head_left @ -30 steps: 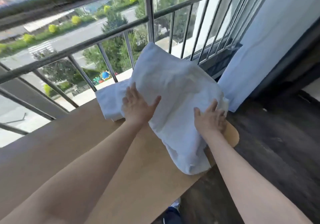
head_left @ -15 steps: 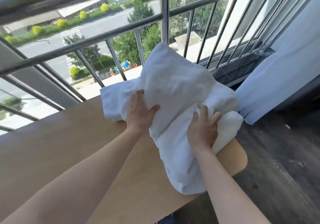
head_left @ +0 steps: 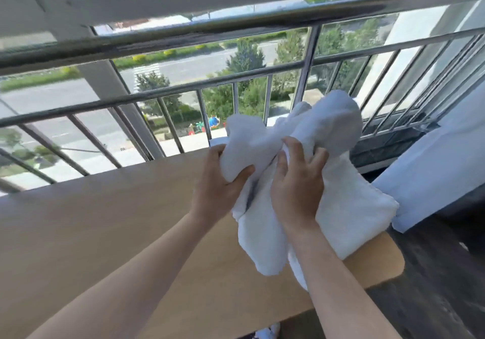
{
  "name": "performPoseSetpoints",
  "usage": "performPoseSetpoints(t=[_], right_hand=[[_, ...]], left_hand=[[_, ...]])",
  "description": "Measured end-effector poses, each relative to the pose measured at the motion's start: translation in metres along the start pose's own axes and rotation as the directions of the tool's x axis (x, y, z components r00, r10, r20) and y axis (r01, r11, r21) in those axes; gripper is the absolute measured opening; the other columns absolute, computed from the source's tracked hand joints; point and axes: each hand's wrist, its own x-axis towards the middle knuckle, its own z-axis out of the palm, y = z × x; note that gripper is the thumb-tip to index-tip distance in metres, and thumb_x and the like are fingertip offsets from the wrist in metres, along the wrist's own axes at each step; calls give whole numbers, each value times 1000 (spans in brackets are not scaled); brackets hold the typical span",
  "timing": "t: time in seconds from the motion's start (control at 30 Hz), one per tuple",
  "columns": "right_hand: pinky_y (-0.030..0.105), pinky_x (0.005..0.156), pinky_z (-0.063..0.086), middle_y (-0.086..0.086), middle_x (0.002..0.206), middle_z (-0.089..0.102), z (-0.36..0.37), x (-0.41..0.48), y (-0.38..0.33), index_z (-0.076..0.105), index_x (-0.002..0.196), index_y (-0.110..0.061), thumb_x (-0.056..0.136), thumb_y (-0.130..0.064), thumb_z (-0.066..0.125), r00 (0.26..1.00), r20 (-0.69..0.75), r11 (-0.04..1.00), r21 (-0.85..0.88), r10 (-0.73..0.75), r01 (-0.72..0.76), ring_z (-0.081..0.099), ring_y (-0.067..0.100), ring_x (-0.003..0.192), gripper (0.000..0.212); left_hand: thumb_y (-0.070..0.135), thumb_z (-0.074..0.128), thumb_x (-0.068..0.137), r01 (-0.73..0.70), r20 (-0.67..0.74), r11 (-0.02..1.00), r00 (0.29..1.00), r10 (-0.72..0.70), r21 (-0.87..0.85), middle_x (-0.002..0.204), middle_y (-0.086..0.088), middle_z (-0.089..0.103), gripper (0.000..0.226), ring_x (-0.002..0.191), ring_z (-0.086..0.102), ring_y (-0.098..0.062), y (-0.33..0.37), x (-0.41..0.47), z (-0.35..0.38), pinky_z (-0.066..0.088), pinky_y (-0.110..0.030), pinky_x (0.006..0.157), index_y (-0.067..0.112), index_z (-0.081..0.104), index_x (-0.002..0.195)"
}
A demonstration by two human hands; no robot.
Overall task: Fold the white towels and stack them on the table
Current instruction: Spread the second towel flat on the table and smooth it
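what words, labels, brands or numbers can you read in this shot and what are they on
None can be read. The white towel in the left hand and right hand shows no tag or print, nor do the table and railing.
The small colourful shapes outside are too blurred to tell.

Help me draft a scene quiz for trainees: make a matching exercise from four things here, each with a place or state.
Things:
1 left hand
2 white cloth towel
3 light wooden table
4 grey metal railing

Places or states:
a lies under the towel
b bunched up, not folded
c stands beyond the table's far edge
d grips the towel

Pairs: 1-d; 2-b; 3-a; 4-c.
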Motion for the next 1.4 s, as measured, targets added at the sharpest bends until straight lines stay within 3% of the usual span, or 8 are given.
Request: performPoseSetpoints(t=[0.33, 0.57, 0.7, 0.87, 1.0, 1.2, 1.27, 1.4], right_hand=[[37, 66, 47, 11, 121, 40, 55, -144, -166, 53, 126, -28, 101, -23, 50, 930, 281, 970, 130, -236, 207, 56, 32, 86, 26], [37, 71, 42, 7, 127, 37, 112, -254, -256, 49, 130, -30, 105, -34, 39, 783, 503, 931, 212, -364, 297, 55, 32, 94, 27], [33, 67, 38, 6, 127, 36, 153, -293, -290, 51, 126, -30, 105, -35, 38, 685, 558, 881, 245, -469, 404, 56, 31, 91, 25], [40, 66, 51, 14, 122, 44, 218, -326, -308, 60, 117, -24, 101, -24, 53, 570, 596, 809, 271, -566, 522, 58, 36, 83, 18], [46, 86, 47, 20, 122, 51, 275, -331, -298, 64, 118, -20, 96, -19, 58, 509, 730, 807, 98, -455, 582, 58, 39, 98, 22], [53, 108, 18, 28, 138, 40, 308, -324, -302, 57, 110, -15, 86, -24, 57, 597, 761, 849, -122, -252, 514, 33, 42, 131, 25], [55, 114, 13, 30, 145, 35, 309, -327, -313, 57, 107, -8, 80, -16, 60, 602, 746, 853, -87, -287, 514, 25, 43, 138, 28], [51, 123, 9, 25, 149, 36, 308, -355, -339, 57, 117, -3, 89, -15, 60, 500, 759, 851, 133, -417, 508, 25, 46, 144, 31]], left_hand=[[49, 82, 71, 104, -307, 993, 945, -117, -57, 110, 12, 64, 56, 100, 62, -11, -106, -102, -200, 54, -38, 82, 36, 48, 113], [73, 68, 68, 300, -417, 953, 872, -257, 39, 94, 32, 54, 52, 85, 49, 25, -187, -179, -315, 35, -15, 60, 56, 33, 103], [74, 69, 70, 437, -460, 897, 811, -362, 65, 92, 32, 55, 51, 78, 55, 14, -223, -202, -362, 34, -13, 56, 56, 33, 101], [64, 48, 85, 513, -274, 784, 856, -438, 349, 102, 3, 58, 52, 95, 62, -17, -297, -203, -399, 52, -35, 75, 19, 56, 109], [63, 60, 88, 626, -197, 668, 772, -604, 403, 131, 5, 29, 64, 116, 45, -20, -349, -212, -411, 42, -34, 78, 28, 34, 135], [92, 49, 66, 700, -118, 689, 713, -691, 189, 125, 13, 26, 78, 126, 33, -19, -397, -205, -447, 38, -36, 99, 38, 48, 123], [94, 51, 62, 734, -169, 676, 675, -718, 65, 131, 10, 32, 76, 130, 34, -19, -407, -198, -460, 38, -41, 107, 40, 52, 115], [80, 70, 63, 796, -92, 533, 531, -843, -286, 141, 6, 47, 104, 122, 51, -14, -427, -174, -482, 45, -34, 100, 22, 37, 143]])
